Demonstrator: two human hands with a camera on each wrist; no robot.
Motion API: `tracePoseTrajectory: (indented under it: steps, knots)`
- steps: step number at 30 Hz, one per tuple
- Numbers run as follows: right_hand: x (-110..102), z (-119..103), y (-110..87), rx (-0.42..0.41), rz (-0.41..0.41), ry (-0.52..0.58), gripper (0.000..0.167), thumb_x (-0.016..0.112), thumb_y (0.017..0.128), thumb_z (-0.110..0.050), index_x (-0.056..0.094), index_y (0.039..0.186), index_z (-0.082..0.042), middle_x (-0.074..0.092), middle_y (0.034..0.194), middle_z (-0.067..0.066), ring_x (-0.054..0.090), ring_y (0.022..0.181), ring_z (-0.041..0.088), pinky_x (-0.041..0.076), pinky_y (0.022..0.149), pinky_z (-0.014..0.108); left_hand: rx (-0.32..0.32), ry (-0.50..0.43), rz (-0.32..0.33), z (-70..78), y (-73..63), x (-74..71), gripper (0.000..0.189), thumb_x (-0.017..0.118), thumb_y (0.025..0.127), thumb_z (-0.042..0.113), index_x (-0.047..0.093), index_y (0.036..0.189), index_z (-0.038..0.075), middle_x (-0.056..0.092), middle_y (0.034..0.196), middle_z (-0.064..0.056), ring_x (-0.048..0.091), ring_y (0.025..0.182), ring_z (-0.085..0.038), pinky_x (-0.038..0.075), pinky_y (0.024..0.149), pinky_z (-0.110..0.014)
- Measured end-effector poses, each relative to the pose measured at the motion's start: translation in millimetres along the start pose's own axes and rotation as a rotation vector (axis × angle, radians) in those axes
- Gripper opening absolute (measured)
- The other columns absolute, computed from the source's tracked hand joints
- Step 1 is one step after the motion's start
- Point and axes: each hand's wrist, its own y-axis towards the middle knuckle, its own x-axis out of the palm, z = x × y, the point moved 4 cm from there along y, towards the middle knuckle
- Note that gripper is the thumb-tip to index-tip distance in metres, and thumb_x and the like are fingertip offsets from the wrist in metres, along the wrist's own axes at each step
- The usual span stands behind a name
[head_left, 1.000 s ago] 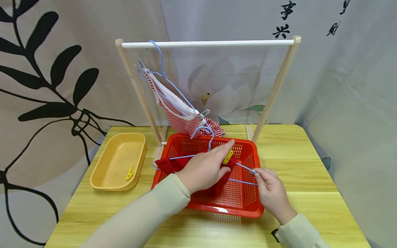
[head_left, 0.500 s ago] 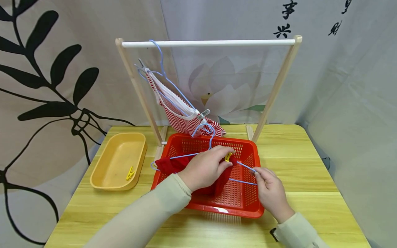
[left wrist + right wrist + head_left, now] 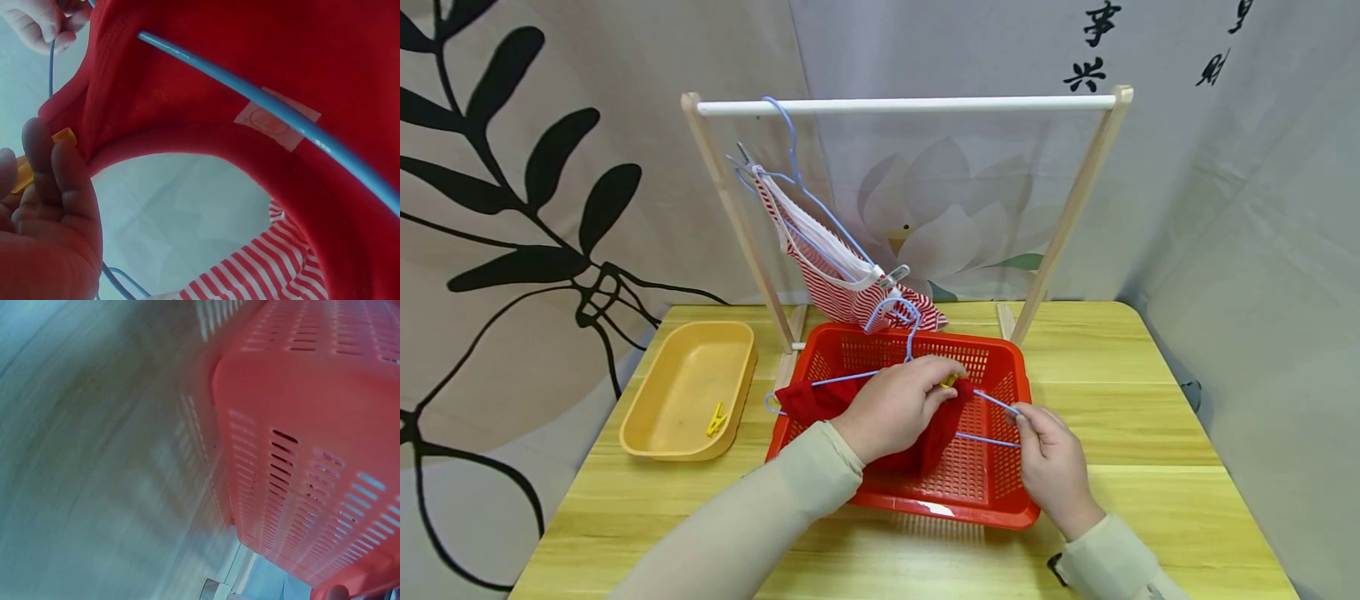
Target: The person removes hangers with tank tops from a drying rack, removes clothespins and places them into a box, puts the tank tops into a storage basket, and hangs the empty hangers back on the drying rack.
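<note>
A red garment [image 3: 942,442] is spread over a blue clothes hanger [image 3: 250,94] above the red basket [image 3: 985,511]. My left hand [image 3: 897,410] pinches a yellow clothespin [image 3: 950,381] between thumb and fingers, at the garment's right edge. In the left wrist view the clothespin is at the cloth near the neckline, partly behind the fingers; whether it clamps the hanger I cannot tell. My right hand [image 3: 1055,467] pinches the right end of the hanger, which sticks out past the cloth. The hanger's hook points toward the rack.
Behind the basket, a red-and-white striped garment [image 3: 842,292] hangs clipped to another blue hanger on the rack's white bar [image 3: 940,105]. At left, a yellow tray [image 3: 685,375] holds one yellow clothespin [image 3: 716,419]. The basket stands on the wooden table [image 3: 1150,467].
My left fingers, stretched forward a second ago, have curled back around the clothespin, which has tilted down toward the cloth. My right hand has barely moved and keeps its pinch on the hanger.
</note>
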Motion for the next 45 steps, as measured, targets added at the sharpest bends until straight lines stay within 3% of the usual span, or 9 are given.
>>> tracePoseTrajectory:
  steps: [5,11,18,25,35,45]
  knots:
    - [0.2,-0.6,-0.5,-0.009,0.004,-0.010,0.017,0.060,0.101,0.007,0.076,0.107,0.004,0.078,0.100,0.015,0.069,0.095,0.013,0.047,0.086,0.003,0.000,-0.006,0.048,-0.5,-1.5,0.2,0.022,0.066,0.104,0.023,0.070,0.126,0.022,0.074,0.125,0.006,0.070,0.115,-0.014,0.057,0.104,-0.035]
    - [0.4,-0.6,-0.8,-0.014,0.005,-0.022,0.017,0.060,0.101,0.007,0.076,0.107,0.003,0.078,0.100,0.014,0.064,0.097,-0.001,0.046,0.087,0.003,0.011,-0.042,0.117,-1.5,-2.7,-0.3,0.021,0.068,0.103,0.022,0.074,0.123,0.021,0.076,0.122,0.005,0.072,0.112,-0.013,0.058,0.102,-0.035]
    - [-0.9,-0.8,-1.8,-0.021,0.011,-0.017,0.017,0.060,0.101,0.007,0.076,0.107,0.004,0.077,0.099,0.018,0.063,0.097,-0.001,0.046,0.086,0.003,0.041,-0.077,0.180,-0.4,-3.6,-5.2,0.021,0.069,0.102,0.022,0.075,0.122,0.019,0.077,0.121,0.005,0.073,0.113,-0.013,0.058,0.101,-0.034]
    - [-0.3,-0.5,-1.7,-0.025,0.012,-0.019,0.017,0.061,0.101,0.007,0.077,0.107,0.003,0.077,0.097,0.016,0.065,0.095,0.004,0.045,0.087,0.003,0.032,-0.111,0.175,-1.1,-7.4,-13.5,0.023,0.070,0.102,0.021,0.074,0.124,0.017,0.077,0.120,0.004,0.073,0.109,-0.014,0.059,0.100,-0.035]
    - [-0.1,0.1,-1.9,-0.034,0.017,-0.019,0.017,0.061,0.100,0.008,0.077,0.106,0.004,0.077,0.097,0.016,0.059,0.097,-0.009,0.045,0.088,0.003,-0.008,-0.118,0.147,-13.5,-21.4,-23.9,0.030,0.070,0.102,0.024,0.068,0.131,0.018,0.072,0.122,0.005,0.064,0.089,-0.010,0.059,0.087,-0.031]
    - [-0.5,-1.0,-1.9,-0.025,0.011,-0.022,0.017,0.060,0.101,0.007,0.076,0.106,0.005,0.077,0.096,0.014,0.060,0.096,-0.005,0.045,0.087,0.004,-0.030,-0.047,0.132,-33.5,-42.3,-31.4,0.041,0.072,0.101,0.024,0.063,0.140,0.016,0.069,0.132,0.002,0.067,0.095,-0.010,0.060,0.089,-0.032]
